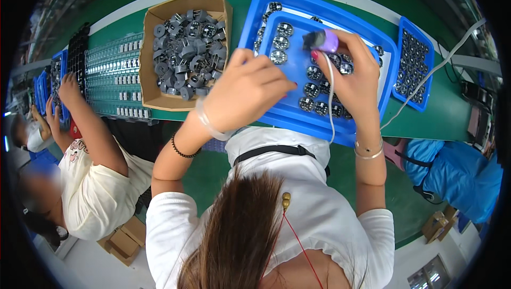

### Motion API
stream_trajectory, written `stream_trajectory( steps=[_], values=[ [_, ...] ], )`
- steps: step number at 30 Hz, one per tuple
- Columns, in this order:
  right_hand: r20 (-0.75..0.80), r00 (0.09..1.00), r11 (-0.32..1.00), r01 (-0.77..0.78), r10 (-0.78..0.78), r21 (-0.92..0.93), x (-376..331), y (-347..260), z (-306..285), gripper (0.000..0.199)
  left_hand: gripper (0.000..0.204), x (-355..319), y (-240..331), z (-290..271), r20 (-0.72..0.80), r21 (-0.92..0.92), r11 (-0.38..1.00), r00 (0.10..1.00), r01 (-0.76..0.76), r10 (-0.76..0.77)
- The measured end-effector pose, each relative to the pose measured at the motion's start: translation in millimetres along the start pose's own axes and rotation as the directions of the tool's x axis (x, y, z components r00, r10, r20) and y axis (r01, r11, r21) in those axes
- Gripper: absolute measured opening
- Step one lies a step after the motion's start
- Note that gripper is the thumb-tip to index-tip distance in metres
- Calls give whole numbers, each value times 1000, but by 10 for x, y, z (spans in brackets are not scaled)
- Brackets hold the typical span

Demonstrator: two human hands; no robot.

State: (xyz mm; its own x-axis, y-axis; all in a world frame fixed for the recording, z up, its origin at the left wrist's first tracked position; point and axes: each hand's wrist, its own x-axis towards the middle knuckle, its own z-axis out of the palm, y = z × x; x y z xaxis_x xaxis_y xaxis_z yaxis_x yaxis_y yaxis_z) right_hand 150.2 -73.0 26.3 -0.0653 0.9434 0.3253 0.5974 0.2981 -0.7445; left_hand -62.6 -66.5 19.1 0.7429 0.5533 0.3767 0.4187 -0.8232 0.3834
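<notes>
My right hand (pixel 354 78) grips a small purple tool (pixel 323 40) with a dark tip, held over the inner blue tray (pixel 295 65). A white cord (pixel 330 108) hangs from the tool toward me. Round metal-faced parts (pixel 314 89) lie in rows in that tray, which rests inside a larger blue tray (pixel 255 20). My left hand (pixel 247 89) is curled at the inner tray's left edge, close to one part (pixel 278 57). Whether its fingers hold anything is hidden.
A cardboard box (pixel 151 89) heaped with grey round parts stands left of the trays on a green belt (pixel 442 113). A smaller blue tray (pixel 416 60) of parts sits right. A co-worker in white (pixel 93 182) reaches to clear trays (pixel 114 73) at left.
</notes>
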Motion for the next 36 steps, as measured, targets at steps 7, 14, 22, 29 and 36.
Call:
stream_trajectory(
  steps=[7, 14, 22, 29, 36],
  values=[
    [48, 999, 998, 0, 3, -64, 162, 145, 184, 37, 14, 154, -365, -207, -88, 141, 974, 982, 177, -166],
    [29, 997, 996, -77, 76, 42, 95, 149, 106, 35, 12, 494, -672, 70, 5, 180, 984, 1000, -4, 3],
    [-373, 921, 968, -18, 113, 250, -197, 192, -52, 34, 7, 737, -676, 210, 103, 271, 956, 991, -110, 84],
    [17, 996, 994, -88, 87, 69, -136, 1, 116, 39, 16, 708, -679, 224, 179, 169, 985, 984, -42, 11],
    [50, 991, 991, -127, 125, 41, -61, -19, 194, 37, 19, 415, -724, -91, 100, -11, 999, 994, 35, -34]
  ],
)
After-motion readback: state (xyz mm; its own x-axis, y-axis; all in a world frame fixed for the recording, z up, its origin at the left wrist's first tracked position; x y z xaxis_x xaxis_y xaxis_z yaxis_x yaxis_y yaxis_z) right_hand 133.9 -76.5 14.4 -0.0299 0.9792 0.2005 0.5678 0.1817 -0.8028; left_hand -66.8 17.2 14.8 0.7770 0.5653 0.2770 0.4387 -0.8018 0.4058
